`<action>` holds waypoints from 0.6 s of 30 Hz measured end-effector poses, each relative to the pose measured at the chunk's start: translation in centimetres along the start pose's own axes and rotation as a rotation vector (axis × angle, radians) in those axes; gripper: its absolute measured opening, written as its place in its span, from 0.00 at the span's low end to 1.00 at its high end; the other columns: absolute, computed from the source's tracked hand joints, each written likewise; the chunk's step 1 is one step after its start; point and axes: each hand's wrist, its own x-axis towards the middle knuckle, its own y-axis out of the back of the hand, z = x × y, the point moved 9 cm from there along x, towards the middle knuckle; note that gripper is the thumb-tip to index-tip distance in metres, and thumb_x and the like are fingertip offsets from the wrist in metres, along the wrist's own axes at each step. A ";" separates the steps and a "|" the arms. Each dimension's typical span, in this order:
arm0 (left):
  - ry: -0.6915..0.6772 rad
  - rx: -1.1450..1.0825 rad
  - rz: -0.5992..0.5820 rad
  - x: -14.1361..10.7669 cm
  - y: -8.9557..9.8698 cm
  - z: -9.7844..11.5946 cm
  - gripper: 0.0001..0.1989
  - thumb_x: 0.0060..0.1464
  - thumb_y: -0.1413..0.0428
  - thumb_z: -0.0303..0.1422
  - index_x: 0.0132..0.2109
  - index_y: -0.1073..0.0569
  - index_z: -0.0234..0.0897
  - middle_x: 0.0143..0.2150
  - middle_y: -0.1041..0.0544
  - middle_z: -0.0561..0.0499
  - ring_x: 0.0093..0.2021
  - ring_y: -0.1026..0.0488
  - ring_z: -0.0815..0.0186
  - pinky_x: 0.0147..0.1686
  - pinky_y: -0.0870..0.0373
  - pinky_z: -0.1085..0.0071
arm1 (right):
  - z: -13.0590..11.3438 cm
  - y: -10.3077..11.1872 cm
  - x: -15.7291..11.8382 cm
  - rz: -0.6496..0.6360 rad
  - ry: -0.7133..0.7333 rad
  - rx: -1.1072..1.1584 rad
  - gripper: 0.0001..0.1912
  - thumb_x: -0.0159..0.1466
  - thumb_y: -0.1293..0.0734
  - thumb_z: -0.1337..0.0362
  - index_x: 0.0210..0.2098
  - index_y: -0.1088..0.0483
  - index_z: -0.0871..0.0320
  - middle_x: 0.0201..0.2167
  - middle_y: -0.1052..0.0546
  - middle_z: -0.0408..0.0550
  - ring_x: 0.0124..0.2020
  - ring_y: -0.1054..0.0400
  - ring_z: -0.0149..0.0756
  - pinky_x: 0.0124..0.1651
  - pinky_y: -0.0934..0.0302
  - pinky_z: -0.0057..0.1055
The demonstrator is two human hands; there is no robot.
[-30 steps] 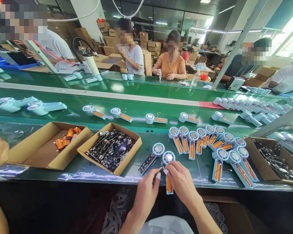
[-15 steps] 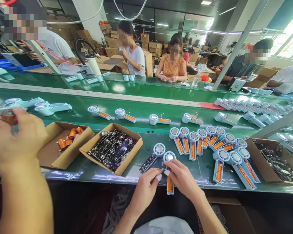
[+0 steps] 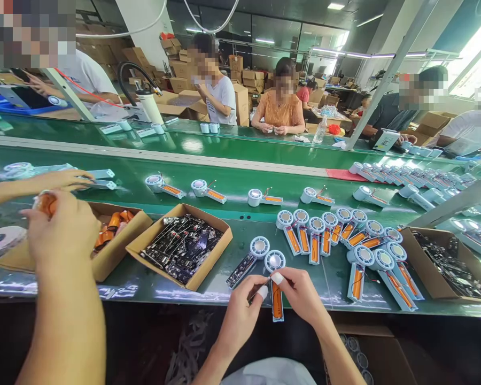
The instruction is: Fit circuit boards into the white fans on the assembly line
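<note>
A light-blue handheld fan with an orange battery in its opened handle lies at the bench's near edge, head away from me. Above its handle my left hand and my right hand meet with pinched fingertips, both wearing white finger covers. A thin dark piece shows between the fingertips, too small to name. Just left lies another fan whose handle shows a dark circuit board. Several fans with orange batteries are grouped to the right, red and black wires sticking out.
Left stand a carton of circuit boards and a carton of orange batteries; another parts carton is at right. A co-worker's hand holds an orange battery, and another arm reaches over fans on the green belt.
My fingertips stay together over the fan, the right fingers slightly shifted. The co-worker's hand with the battery has moved right, and a second arm has appeared at left.
</note>
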 end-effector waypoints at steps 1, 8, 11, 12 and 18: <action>0.015 -0.024 -0.010 -0.1 -0.1 0.2 0.13 0.61 0.49 0.32 0.46 0.22 0.38 0.45 0.18 0.45 0.44 0.21 0.59 0.45 0.24 0.66 | 0.5 0.0 -0.2 0.002 -0.060 0.051 0.19 0.71 0.39 0.56 0.32 0.24 0.58 0.22 0.30 0.42 0.25 0.38 0.32 0.29 0.43 0.27; 0.186 -0.123 -0.060 0.6 -1.6 -2.2 0.15 0.60 0.50 0.38 0.44 0.22 0.36 0.42 0.18 0.43 0.41 0.22 0.57 0.43 0.27 0.64 | 4.0 -1.1 -1.5 0.000 -0.317 0.556 0.21 0.60 0.30 0.47 0.40 0.24 0.60 0.28 0.25 0.47 0.28 0.33 0.36 0.33 0.35 0.31; 0.142 -0.001 -0.056 1.6 -2.4 -2.7 0.13 0.52 0.46 0.31 0.44 0.22 0.35 0.40 0.19 0.44 0.36 0.25 0.58 0.40 0.30 0.65 | 3.6 -1.0 -1.2 0.019 -0.286 0.630 0.19 0.59 0.30 0.48 0.35 0.24 0.60 0.29 0.24 0.47 0.30 0.33 0.37 0.35 0.36 0.31; 0.133 0.017 -0.075 1.8 -2.8 -2.7 0.12 0.51 0.45 0.30 0.42 0.22 0.35 0.37 0.20 0.45 0.34 0.26 0.59 0.39 0.31 0.65 | 3.2 -1.0 -1.2 0.018 -0.265 0.630 0.18 0.59 0.30 0.49 0.34 0.24 0.59 0.29 0.24 0.47 0.31 0.33 0.37 0.37 0.37 0.31; 0.217 -0.254 -0.256 2.0 -4.6 -2.1 0.10 0.54 0.44 0.36 0.38 0.22 0.35 0.36 0.19 0.47 0.39 0.24 0.57 0.39 0.30 0.67 | 0.4 -1.1 -1.5 -0.068 -0.128 0.703 0.14 0.59 0.28 0.52 0.33 0.25 0.57 0.31 0.26 0.46 0.32 0.35 0.35 0.37 0.39 0.30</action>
